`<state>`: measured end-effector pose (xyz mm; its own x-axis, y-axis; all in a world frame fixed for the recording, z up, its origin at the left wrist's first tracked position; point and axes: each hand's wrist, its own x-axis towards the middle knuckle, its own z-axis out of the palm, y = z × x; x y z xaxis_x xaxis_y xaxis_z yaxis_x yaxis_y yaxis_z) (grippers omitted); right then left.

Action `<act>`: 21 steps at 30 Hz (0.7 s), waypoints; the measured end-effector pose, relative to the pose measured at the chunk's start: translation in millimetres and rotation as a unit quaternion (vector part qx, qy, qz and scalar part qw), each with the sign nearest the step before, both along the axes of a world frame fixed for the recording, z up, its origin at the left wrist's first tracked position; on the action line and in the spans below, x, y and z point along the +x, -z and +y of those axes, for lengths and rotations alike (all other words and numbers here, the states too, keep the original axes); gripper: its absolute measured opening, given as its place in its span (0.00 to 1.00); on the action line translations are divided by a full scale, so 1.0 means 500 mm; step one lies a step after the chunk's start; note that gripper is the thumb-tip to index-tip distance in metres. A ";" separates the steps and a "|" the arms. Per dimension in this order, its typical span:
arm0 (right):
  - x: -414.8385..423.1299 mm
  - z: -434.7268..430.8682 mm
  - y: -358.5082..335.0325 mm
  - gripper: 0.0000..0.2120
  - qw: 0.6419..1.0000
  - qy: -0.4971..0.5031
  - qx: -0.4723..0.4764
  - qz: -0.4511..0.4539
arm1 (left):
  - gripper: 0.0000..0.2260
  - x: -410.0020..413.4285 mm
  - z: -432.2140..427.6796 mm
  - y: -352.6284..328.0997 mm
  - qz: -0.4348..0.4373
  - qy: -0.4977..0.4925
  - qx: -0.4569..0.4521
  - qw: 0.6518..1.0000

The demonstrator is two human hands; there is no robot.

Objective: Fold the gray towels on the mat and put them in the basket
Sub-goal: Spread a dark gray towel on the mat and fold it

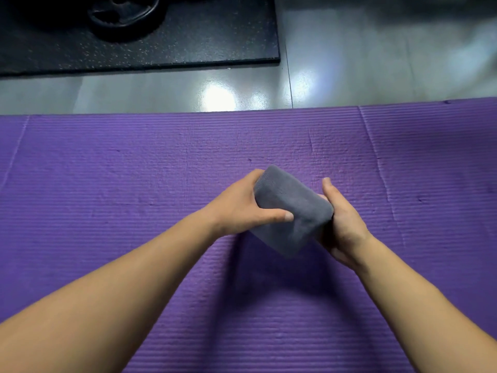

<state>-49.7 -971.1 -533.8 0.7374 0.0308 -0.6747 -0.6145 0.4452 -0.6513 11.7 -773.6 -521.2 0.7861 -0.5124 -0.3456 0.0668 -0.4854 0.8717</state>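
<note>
Where it is held over the middle of the mat [134, 170], the folded gray towel [291, 211] sits between both hands, its long axis slanting far-left to near-right.
Left hand [236, 205]: grips the far-left end, thumb on top.
Right hand [341, 224]: cups and holds the near-right end.
Basket: not in view, so the nearer hand is undetermined.

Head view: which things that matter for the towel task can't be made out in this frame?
- Basket: outside the head view's edges.
- Right hand, its fingers: head view, mostly hidden beneath the folded gray towel.
- Round dark object on the black mat: head view, blurred, cut off by the top edge.
</note>
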 end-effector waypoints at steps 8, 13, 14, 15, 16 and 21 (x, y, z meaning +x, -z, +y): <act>-0.023 0.007 0.038 0.33 0.955 -0.019 -0.294 -0.034 | 0.39 0.002 -0.039 0.103 0.029 -0.066 0.129 0.989; -0.022 -0.005 0.052 0.23 0.875 -0.116 -0.470 0.014 | 0.49 -0.010 -0.064 0.084 0.066 -0.105 0.187 0.974; -0.021 -0.006 0.050 0.23 0.870 -0.128 -0.475 0.018 | 0.50 -0.013 -0.069 0.075 0.067 -0.112 0.198 0.971; -0.020 -0.007 0.050 0.24 0.866 -0.134 -0.481 0.021 | 0.51 -0.015 -0.074 0.070 0.067 -0.120 0.208 0.968; -0.018 -0.009 0.051 0.24 0.862 -0.139 -0.487 0.023 | 0.51 -0.018 -0.077 0.059 0.071 -0.127 0.217 0.965; -0.018 -0.010 0.053 0.23 0.859 -0.134 -0.495 0.015 | 0.37 -0.024 -0.059 0.038 0.122 -0.165 0.172 0.963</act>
<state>-58.5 -976.3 -560.1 0.7750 -0.4024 -0.4872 -0.6318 -0.4765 -0.6114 -0.5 -802.9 -539.9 0.7608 -0.0696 -0.6452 0.4495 -0.6606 0.6013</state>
